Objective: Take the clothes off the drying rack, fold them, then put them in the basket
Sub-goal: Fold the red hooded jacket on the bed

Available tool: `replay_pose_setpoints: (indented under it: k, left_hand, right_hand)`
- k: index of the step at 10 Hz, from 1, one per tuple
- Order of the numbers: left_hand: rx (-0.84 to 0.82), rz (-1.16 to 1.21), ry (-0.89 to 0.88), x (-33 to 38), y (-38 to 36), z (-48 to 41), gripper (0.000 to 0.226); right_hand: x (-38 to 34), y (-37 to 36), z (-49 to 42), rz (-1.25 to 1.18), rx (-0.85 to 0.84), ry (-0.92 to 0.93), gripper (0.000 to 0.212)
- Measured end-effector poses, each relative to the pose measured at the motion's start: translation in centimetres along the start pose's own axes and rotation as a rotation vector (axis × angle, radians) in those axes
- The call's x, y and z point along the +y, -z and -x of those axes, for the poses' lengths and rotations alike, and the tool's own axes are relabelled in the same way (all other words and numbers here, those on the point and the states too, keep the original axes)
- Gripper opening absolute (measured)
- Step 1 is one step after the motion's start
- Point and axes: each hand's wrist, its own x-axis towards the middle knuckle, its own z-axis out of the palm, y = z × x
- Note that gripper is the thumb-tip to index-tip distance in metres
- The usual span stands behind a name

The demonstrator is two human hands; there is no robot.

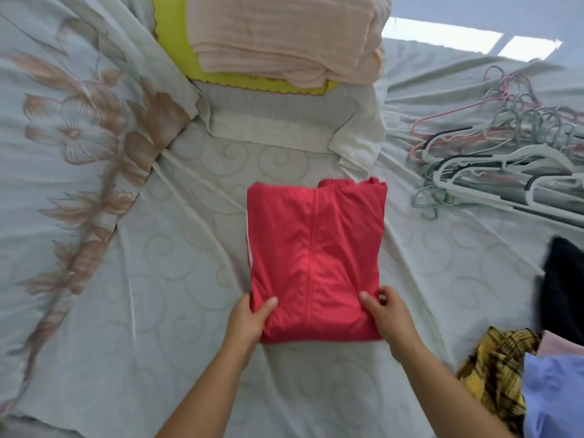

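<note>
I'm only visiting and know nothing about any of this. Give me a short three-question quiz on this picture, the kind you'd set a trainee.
1. True or false: the left hand and the right hand both grip the near edge of the folded red garment.
2. The loose pile at the far right holds: A) shoes, B) clothes hangers, C) books.
3. What colour is the folded blanket at the top of the view?

Key: 1 true; 2 B; 3 pale pink.
</note>
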Motion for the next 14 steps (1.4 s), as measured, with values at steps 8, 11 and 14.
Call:
replay_pose_setpoints:
  k: [8,11,14]
  left_hand:
    - [-0.193,0.198,0.051,1.4,0.3,12.6,0.097]
    - [-0.095,0.288,-0.235,8.1,-10.4,23.3,0.041]
    - [-0.154,0.304,-0.332,14.1,-28.7,32.0,0.044]
  right_hand:
    - [2.6,7.2,11.6,-0.727,-0.361,-0.499,0.053]
    - [3.3,23.1,14.4,-0.894,-0.381,-0.159,0.033]
    - [7.8,44.8,15.3,-0.990,-0.305,-0.070,0.035]
